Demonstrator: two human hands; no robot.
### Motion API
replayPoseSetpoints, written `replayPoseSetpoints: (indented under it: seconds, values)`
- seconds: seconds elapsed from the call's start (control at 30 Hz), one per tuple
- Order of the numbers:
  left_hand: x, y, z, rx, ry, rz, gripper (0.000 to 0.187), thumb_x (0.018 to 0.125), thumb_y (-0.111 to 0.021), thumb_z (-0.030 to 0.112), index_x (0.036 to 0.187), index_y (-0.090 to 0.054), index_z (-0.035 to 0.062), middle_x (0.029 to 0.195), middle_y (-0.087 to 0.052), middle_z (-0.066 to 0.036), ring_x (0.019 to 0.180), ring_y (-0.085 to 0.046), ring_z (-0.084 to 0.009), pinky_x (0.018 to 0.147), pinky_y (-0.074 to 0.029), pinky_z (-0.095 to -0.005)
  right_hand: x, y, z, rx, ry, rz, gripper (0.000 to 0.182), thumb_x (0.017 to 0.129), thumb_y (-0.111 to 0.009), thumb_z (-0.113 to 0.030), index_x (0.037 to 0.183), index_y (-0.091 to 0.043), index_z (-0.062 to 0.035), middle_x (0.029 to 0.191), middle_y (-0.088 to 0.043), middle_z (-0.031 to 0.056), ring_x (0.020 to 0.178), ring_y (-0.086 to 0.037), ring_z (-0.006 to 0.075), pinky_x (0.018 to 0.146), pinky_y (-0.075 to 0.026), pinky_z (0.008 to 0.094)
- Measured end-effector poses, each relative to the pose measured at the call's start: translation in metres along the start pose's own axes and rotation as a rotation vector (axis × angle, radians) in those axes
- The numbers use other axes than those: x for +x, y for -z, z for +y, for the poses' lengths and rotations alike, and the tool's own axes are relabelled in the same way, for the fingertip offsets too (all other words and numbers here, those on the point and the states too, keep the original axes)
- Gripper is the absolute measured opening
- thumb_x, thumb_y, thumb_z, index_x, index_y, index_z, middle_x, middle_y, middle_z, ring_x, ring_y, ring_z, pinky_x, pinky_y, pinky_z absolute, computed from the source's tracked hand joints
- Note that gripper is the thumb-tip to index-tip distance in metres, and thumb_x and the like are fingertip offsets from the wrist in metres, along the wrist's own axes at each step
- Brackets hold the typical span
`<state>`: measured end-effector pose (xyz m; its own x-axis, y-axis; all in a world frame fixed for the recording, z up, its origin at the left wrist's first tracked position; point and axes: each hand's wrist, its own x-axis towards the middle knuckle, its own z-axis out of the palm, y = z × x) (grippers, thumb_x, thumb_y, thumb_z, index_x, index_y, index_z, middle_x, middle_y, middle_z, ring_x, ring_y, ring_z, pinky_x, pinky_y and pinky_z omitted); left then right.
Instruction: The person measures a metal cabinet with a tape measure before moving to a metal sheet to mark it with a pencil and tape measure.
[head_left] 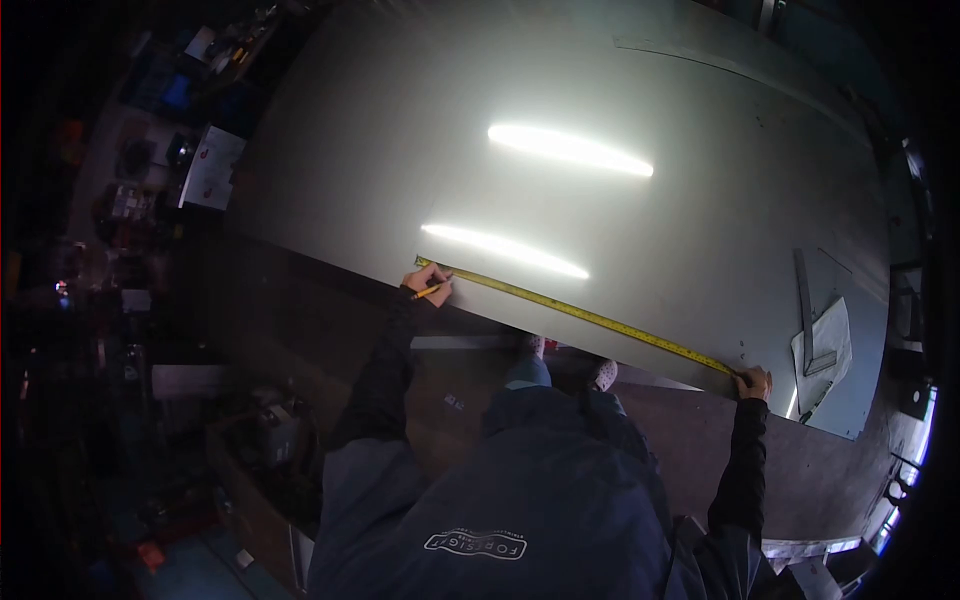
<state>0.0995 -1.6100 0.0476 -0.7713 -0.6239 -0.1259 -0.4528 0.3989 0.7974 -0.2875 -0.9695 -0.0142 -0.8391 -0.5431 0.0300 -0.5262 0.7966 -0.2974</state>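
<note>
Got large grey sheet point(350, 150) across upper middle, carrying yellow tape measure point(590, 315) along lower edge, plus L-shaped square point(803, 300) partly over white paper point(837, 332) at right.

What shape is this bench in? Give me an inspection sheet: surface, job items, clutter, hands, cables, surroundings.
Surface: broad grey panel, with two bright light streaks reflected in it.
Job items: yellow tape measure stretched out near the panel's near edge; pencil in hand.
Clutter: metal square partly on a pale sheet, both near the panel's right end.
Hands: left hand holds the pencil at the tape's left end; right hand grips the tape's other end.
Cables: nothing seen, though the edges are dark.
Surroundings: open box at lower left; mixed items on the far left, too dim to identify.
</note>
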Motion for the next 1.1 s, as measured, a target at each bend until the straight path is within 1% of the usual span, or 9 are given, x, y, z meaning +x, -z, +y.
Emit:
replayPoseSetpoints:
  seconds: [0.07,0.27,0.3,0.4,0.47,0.57,0.7,0.8,1.1]
  values:
    - [0.002,0.001,-0.007,-0.009,-0.025,0.0,0.019,0.08,-0.069,0.009,0.077,-0.052,0.0024,0.091,-0.071,-0.013,0.096,-0.068,-0.0187,0.074,-0.052,-0.0279,-0.001,0.004,0.002,0.012,-0.111,-0.113,0.016,0.068,-0.077,-0.023,0.083,-0.074,-0.0173,0.084,-0.066,0.003,0.091,-0.061,0.0226,0.11,-0.027,0.0475]
    - [0.003,0.0,-0.031,-0.061,-0.098,0.065,0.013,0.079,-0.069,0.005,0.079,-0.056,0.0015,0.087,-0.071,-0.013,0.09,-0.07,-0.0192,0.074,-0.055,-0.0278,-0.003,0.006,0.016,0.042,-0.164,-0.137,0.012,0.067,-0.076,-0.019,0.078,-0.072,-0.0141,0.079,-0.064,0.0033,0.085,-0.062,0.022,0.11,-0.026,0.0471]
    - [0.002,-0.001,-0.031,-0.062,-0.119,0.071,0.012,0.078,-0.068,0.004,0.08,-0.057,0.0012,0.088,-0.071,-0.013,0.088,-0.07,-0.0188,0.074,-0.055,-0.0275,-0.004,0.004,0.021,0.02,-0.041,-0.073,0.009,0.07,-0.075,-0.008,0.079,-0.071,-0.0069,0.078,-0.063,0.0084,0.077,-0.063,0.0223,0.079,-0.049,0.0365]
    - [-0.003,0.002,-0.023,-0.082,-0.117,0.078,0.01,0.078,-0.068,0.004,0.079,-0.058,0.0009,0.09,-0.072,-0.014,0.087,-0.071,-0.0185,0.071,-0.056,-0.0272,-0.007,-0.002,0.037,0.121,-0.069,-0.095,0.011,0.071,-0.073,-0.002,0.081,-0.07,-0.0041,0.078,-0.062,0.009,0.075,-0.062,0.0207,0.07,-0.051,0.0332]
    - [-0.001,0.003,-0.024,-0.121,-0.087,0.081,0.01,0.078,-0.068,0.003,0.079,-0.058,0.0008,0.091,-0.072,-0.014,0.085,-0.071,-0.0174,0.069,-0.056,-0.0264,-0.007,-0.005,0.041,0.131,-0.031,-0.098,0.011,0.073,-0.073,0.0,0.082,-0.068,-0.0031,0.079,-0.062,0.008,0.076,-0.062,0.0194,0.071,-0.051,0.0316]
    - [0.001,0.0,-0.026,-0.074,-0.154,0.14,0.01,0.078,-0.068,0.004,0.079,-0.058,0.0005,0.092,-0.072,-0.014,0.08,-0.071,-0.0173,0.067,-0.056,-0.0262,-0.009,0.001,0.032,0.242,-0.207,-0.106,0.01,0.069,-0.076,-0.008,0.077,-0.069,-0.0067,0.077,-0.063,0.0067,0.076,-0.062,0.0218,0.076,-0.048,0.0338]
    - [-0.004,-0.002,-0.03,-0.076,-0.159,0.133,0.01,0.078,-0.068,0.002,0.08,-0.058,0.0002,0.093,-0.072,-0.015,0.077,-0.071,-0.0171,0.067,-0.056,-0.0266,-0.015,0.004,0.029,0.223,-0.12,-0.089,0.009,0.071,-0.074,-0.002,0.078,-0.068,-0.0045,0.078,-0.062,0.0063,0.076,-0.061,0.0189,0.073,-0.05,0.0316]
    - [-0.006,-0.004,-0.027,-0.15,-0.018,0.11,0.008,0.079,-0.067,0.001,0.08,-0.058,-0.0001,0.093,-0.071,-0.016,0.083,-0.071,-0.0186,0.07,-0.056,-0.0278,-0.016,0.009,0.025,0.254,-0.125,-0.094,0.01,0.073,-0.071,0.001,0.082,-0.067,-0.0032,0.08,-0.06,0.0067,0.076,-0.06,0.0182,0.072,-0.049,0.0307]
    - [0.001,-0.002,-0.019,-0.11,-0.063,0.129,0.011,0.078,-0.068,-0.001,0.083,-0.058,-0.0007,0.095,-0.07,-0.019,0.083,-0.07,-0.0173,0.069,-0.056,-0.0263,-0.016,0.013,0.021,0.204,-0.142,-0.134,0.009,0.076,-0.069,-0.001,0.085,-0.068,-0.003,0.082,-0.059,0.0072,0.077,-0.059,0.0189,0.073,-0.048,0.0308]
